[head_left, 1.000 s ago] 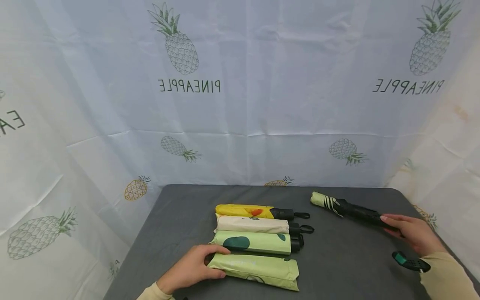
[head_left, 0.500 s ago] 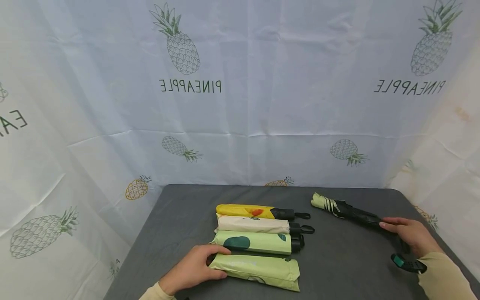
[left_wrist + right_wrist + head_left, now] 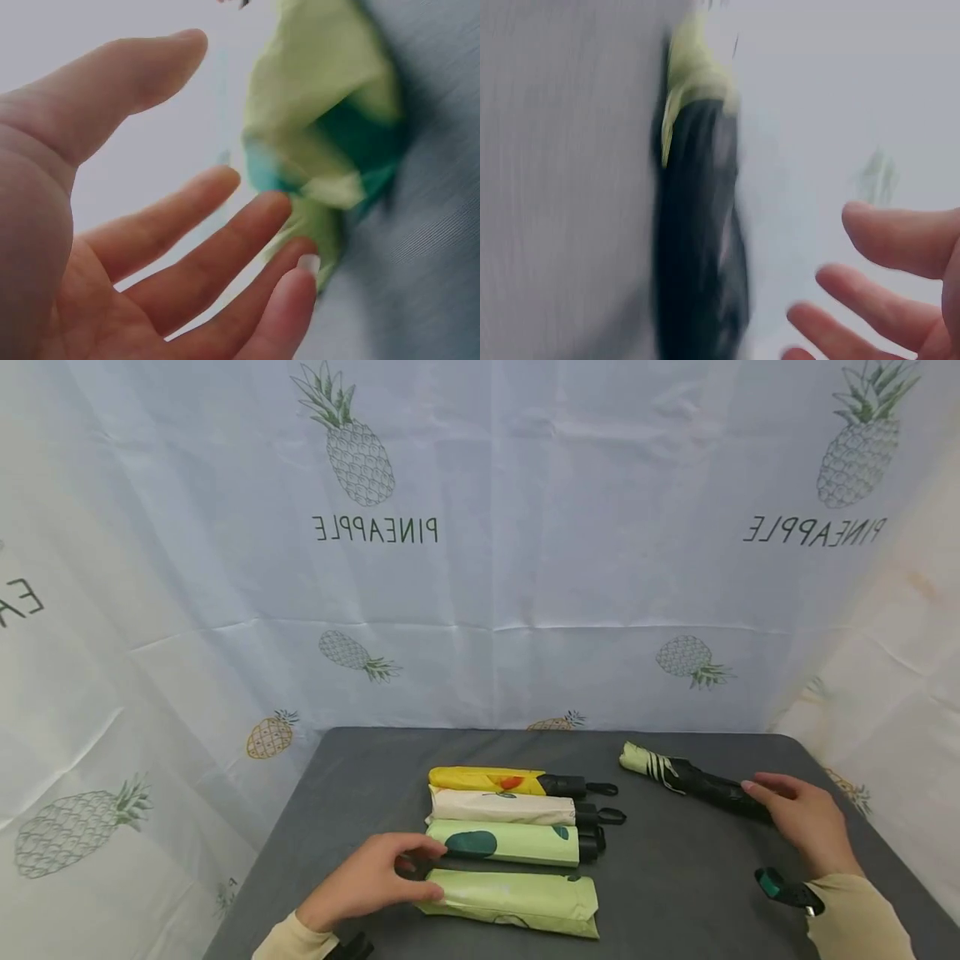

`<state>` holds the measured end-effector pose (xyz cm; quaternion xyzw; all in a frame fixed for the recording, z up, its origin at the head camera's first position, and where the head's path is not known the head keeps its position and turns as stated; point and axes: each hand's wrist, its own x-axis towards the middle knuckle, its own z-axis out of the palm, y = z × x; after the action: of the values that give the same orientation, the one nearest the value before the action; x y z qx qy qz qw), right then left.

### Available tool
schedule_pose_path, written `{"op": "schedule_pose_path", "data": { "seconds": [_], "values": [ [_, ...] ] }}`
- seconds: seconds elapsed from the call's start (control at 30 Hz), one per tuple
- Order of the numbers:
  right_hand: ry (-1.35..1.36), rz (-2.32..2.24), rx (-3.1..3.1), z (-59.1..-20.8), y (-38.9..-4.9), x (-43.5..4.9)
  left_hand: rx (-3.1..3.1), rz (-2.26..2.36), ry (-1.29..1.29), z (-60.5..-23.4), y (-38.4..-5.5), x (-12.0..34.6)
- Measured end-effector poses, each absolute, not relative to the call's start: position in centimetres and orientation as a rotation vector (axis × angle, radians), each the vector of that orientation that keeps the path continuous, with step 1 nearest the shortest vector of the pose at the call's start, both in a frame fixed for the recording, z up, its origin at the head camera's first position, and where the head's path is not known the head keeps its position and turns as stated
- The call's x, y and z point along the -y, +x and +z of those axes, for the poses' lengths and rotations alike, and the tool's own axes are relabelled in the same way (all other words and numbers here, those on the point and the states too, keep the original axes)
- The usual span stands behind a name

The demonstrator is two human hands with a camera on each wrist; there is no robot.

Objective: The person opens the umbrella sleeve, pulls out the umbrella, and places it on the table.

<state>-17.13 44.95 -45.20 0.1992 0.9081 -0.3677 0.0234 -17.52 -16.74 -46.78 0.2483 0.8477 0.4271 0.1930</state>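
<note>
My left hand (image 3: 375, 878) hovers at the left end of the nearest folded umbrella (image 3: 521, 895), which lies in a light green sleeve. Its thumb and fingers are spread and relaxed; in the left wrist view the green and teal fabric (image 3: 322, 90) shows beyond the fingertips. At the right, my right hand (image 3: 812, 823) is over the handle end of a black folded umbrella (image 3: 705, 783) with a light green tip. The right wrist view shows its loose fingers (image 3: 889, 236) apart from that umbrella, which is blurred there.
Behind the nearest umbrella lie three more in a row: light green with dark green spots (image 3: 525, 845), cream (image 3: 495, 807) and yellow (image 3: 468, 778). All rest on a dark grey table (image 3: 360, 777), with pineapple-print curtains (image 3: 480, 568) around it.
The left hand has let go of the nearest green umbrella and drawn back left. My right hand has released the black umbrella's end and shifted left and up. The umbrellas stay in place.
</note>
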Motion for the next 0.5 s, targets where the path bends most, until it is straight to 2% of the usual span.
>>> {"op": "schedule_pose_path", "data": {
  "seconds": [0.13,0.3,0.5],
  "values": [
    [0.34,-1.104,-2.932,-43.7,-17.1,-39.0,-2.432,1.229,0.66,-45.6,-19.9,17.9],
    [0.028,-1.19,-2.926,-43.9,-17.1,-31.9,-2.465,1.222,0.642,-45.4,-22.7,18.2],
    [-0.134,-1.239,-2.856,-45.4,-17.2,-27.4,-2.365,1.161,0.687,-46.3,-23.5,17.9]
  ]
}}
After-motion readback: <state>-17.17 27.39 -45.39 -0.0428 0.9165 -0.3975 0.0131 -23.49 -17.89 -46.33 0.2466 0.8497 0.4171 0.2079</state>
